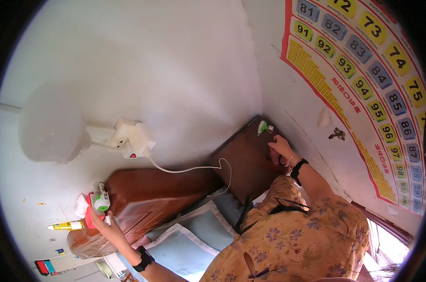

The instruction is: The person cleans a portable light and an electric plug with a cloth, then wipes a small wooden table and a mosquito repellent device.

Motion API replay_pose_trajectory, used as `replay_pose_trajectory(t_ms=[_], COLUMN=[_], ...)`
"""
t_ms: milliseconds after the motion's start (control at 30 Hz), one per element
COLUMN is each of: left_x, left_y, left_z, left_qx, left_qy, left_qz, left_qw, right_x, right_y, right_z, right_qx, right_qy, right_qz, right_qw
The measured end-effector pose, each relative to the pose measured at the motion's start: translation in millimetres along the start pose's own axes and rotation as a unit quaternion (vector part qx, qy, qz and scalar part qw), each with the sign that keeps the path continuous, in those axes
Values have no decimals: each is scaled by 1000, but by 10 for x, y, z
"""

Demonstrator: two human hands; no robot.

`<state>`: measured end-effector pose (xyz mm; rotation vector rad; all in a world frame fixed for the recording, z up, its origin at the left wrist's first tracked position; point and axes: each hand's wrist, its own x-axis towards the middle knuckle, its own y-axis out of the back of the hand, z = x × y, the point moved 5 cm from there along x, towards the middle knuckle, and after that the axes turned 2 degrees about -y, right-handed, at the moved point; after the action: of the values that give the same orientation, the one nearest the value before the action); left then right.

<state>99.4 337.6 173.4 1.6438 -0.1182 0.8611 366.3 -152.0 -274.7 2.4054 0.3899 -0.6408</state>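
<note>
My left hand reaches over the carved end of the brown headboard, its fingers closed at a red packet. A crumpled pale-pink piece sticks up beside the fingers. A small white thing shows by the thumb; its kind is unclear. Next to this hand stands a white and green bottle. Over the dark brown cabinet top, my right hand is closed on a bunched pinkish cloth, partly covered by the fingers. A small green and white container and a tiny glass bottle stand just beyond it.
A white plug adapter on the wall feeds a white cable that loops down to the cabinet. A yellow bottle lies at the left. Blue pillows rest below the headboard. A number chart covers the right wall.
</note>
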Motion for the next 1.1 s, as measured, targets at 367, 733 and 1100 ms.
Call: replay_pose_trajectory(t_ms=[367,733,1100], left_x=[-1154,-2217,-1364], left_y=[-156,-472,-41], left_z=[373,1348,829], left_qx=[-85,-202,-121], left_qy=[104,231,135], left_qz=[-49,-441,-69], left_qw=[990,844,981], right_x=[975,1691,1003], right_y=[-193,-745,-596], right_z=[-161,702,102], right_qx=[-29,-246,-251], right_qy=[-67,-114,-15], right_qz=[39,-39,-12], right_qw=[997,962,968])
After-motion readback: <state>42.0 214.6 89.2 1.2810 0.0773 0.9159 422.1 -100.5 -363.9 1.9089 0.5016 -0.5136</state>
